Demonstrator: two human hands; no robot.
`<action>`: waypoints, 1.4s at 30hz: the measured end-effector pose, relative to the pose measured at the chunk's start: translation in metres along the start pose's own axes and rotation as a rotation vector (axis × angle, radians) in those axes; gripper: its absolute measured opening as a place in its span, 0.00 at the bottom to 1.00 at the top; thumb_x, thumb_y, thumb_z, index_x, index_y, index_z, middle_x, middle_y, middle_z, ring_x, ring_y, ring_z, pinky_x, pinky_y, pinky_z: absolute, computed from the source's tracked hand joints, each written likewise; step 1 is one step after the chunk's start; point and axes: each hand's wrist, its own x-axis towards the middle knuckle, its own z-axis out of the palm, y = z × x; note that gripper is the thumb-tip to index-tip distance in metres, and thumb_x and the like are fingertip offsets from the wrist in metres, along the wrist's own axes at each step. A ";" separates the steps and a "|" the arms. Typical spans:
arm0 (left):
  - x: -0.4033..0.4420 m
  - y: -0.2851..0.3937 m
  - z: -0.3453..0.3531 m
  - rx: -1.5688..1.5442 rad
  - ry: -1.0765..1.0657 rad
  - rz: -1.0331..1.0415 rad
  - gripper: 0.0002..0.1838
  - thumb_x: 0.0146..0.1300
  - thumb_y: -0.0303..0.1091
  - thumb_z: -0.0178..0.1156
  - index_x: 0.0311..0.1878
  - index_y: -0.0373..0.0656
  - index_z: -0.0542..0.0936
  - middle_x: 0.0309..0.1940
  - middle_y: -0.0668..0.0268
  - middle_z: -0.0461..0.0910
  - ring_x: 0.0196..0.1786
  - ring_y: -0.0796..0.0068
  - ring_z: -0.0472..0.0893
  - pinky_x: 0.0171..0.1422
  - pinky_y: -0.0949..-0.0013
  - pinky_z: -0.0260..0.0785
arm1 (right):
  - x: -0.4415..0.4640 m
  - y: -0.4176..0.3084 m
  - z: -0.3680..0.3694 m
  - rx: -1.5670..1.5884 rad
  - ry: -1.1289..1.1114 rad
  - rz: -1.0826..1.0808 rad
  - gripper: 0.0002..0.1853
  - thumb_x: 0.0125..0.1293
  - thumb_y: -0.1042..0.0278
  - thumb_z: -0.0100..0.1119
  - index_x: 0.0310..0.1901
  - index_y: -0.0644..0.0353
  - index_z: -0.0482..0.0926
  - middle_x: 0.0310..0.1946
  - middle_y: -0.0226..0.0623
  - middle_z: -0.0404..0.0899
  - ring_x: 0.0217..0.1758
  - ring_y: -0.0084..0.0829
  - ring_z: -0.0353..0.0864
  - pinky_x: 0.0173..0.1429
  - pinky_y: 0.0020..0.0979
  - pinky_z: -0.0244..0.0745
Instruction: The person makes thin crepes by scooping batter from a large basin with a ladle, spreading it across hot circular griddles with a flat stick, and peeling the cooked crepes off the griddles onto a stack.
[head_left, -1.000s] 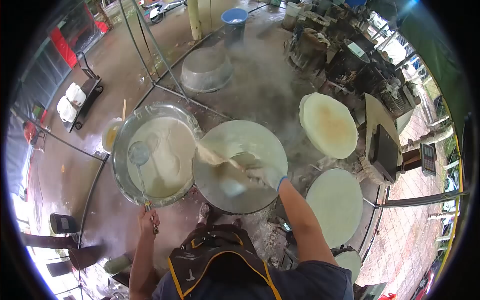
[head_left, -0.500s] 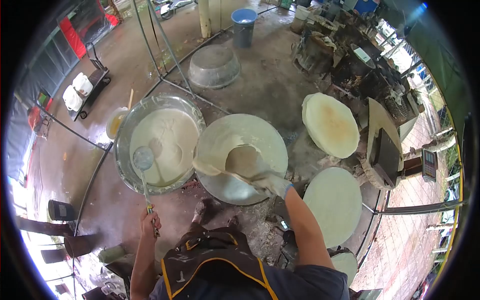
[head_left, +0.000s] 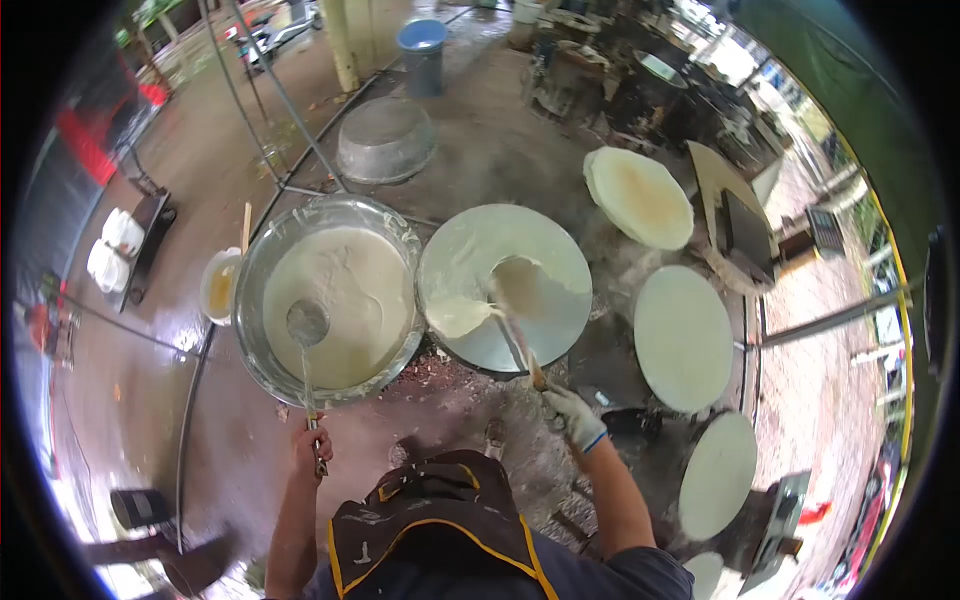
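My left hand (head_left: 312, 450) is closed round the handle of a long ladle (head_left: 308, 323), whose bowl rests at the surface of pale batter (head_left: 365, 290) in a large metal basin (head_left: 243, 345). To the right stands a round griddle (head_left: 560, 330), partly coated with a pale layer (head_left: 540, 225). Its lower right is shiny and bare, and a brownish oval patch shows near the middle. My right hand (head_left: 572, 415), in a whitish glove, grips a long wooden-handled spreader (head_left: 520, 345). That tool reaches up over the griddle; its far end is blurred against the coating.
Several pale round discs (head_left: 683, 338) stand at the right, one browned disc (head_left: 640, 198) behind them. An upturned metal tub (head_left: 385, 140) and a blue bucket (head_left: 422, 58) are at the back. Left of the basin are a small yellowish-filled bucket (head_left: 217, 285) and a cart (head_left: 148, 250) with white jugs.
My right hand has drawn back toward me. The spreader swung from lying leftward across the griddle to pointing away from me. More bare metal shows. The ladle stays over the batter.
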 end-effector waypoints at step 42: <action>-0.051 -0.003 -0.002 -0.382 -0.506 -0.193 0.09 0.66 0.28 0.48 0.48 0.43 0.70 0.22 0.70 0.62 0.11 0.85 0.59 0.14 0.79 0.57 | -0.046 0.079 0.086 -0.474 0.608 -0.174 0.22 0.68 0.51 0.48 0.55 0.58 0.75 0.33 0.48 0.81 0.37 0.48 0.81 0.44 0.42 0.73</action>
